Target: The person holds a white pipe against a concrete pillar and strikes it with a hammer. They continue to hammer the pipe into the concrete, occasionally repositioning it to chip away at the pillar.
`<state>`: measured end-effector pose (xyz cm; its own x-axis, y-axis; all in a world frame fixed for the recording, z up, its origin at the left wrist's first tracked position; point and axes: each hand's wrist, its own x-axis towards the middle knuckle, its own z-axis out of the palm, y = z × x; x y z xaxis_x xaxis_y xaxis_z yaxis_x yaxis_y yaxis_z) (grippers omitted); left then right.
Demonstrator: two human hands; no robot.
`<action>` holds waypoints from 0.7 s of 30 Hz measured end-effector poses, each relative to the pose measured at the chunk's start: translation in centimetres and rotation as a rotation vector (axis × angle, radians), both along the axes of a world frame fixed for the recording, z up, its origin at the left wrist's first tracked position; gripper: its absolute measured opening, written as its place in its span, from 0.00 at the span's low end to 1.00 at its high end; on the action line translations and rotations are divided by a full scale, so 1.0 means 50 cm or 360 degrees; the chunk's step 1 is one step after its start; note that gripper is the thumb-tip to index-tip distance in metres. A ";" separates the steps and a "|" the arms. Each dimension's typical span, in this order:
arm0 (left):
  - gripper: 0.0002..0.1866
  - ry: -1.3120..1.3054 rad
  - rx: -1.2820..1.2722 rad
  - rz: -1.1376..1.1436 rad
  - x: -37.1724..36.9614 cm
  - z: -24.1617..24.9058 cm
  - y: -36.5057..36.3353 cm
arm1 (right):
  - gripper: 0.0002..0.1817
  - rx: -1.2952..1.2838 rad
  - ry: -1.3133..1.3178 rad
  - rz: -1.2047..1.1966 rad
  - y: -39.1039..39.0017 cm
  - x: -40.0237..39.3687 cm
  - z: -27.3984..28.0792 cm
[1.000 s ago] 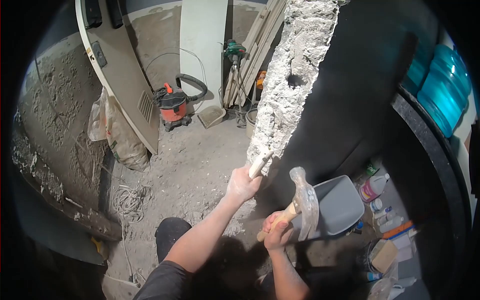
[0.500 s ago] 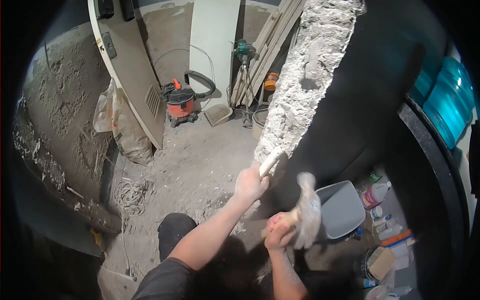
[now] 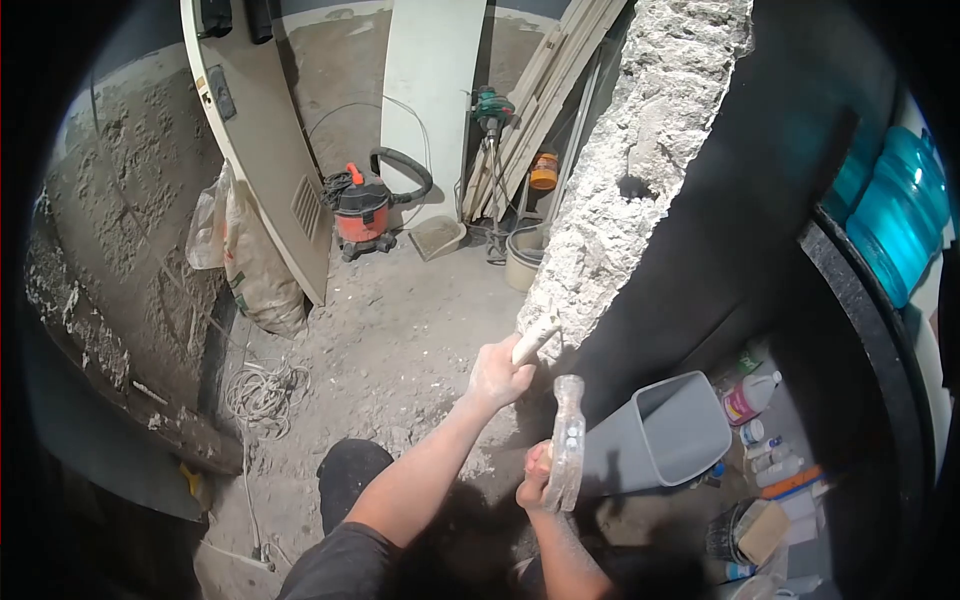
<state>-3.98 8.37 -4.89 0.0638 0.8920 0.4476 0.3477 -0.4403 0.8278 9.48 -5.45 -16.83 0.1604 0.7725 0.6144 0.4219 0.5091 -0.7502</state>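
Observation:
My left hand (image 3: 500,374) is closed around a dust-whitened chisel (image 3: 538,336), its far end against the rough, chipped edge of a wall (image 3: 625,190). Low in the view, my right hand (image 3: 535,478) grips a claw hammer (image 3: 567,440) by its handle, which is mostly hidden behind the hammer head and fingers. The pale, dusty hammer head points up toward the chisel, with a gap between them. White dust coats both hands and forearms.
A grey bin (image 3: 684,430) stands right of the hammer, beside several bottles (image 3: 752,394). Coiled cable (image 3: 266,392) and rubble lie on the floor. Farther back are a red vacuum (image 3: 361,212), a leaning door (image 3: 262,140), a filled sack (image 3: 258,265) and a bucket (image 3: 524,262).
The hammer has swung left, closer to the chisel, and its head is now sharp rather than blurred. My left hand keeps its grip at the wall edge. The view has shifted slightly.

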 end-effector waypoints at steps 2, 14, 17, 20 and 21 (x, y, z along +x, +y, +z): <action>0.10 0.0000 0.0020 -0.0002 0.006 0.003 0.002 | 0.15 0.0016 -0.0349 -0.0095 0.001 0.001 -0.003; 0.10 0.0025 -0.0034 -0.0020 0.032 -0.004 0.007 | 0.12 -0.0141 0.0582 0.0370 0.012 0.013 0.064; 0.09 -0.0020 0.0090 0.0010 0.043 -0.002 0.000 | 0.16 -0.0008 0.0536 0.0311 -0.021 -0.006 0.144; 0.08 0.0009 0.0098 0.0049 0.040 0.011 -0.014 | 0.20 -0.0024 0.0243 0.0290 -0.038 -0.007 0.190; 0.08 -0.0025 0.0086 0.0028 0.038 0.010 -0.015 | 0.21 -0.0140 0.0749 0.0597 -0.038 -0.009 0.190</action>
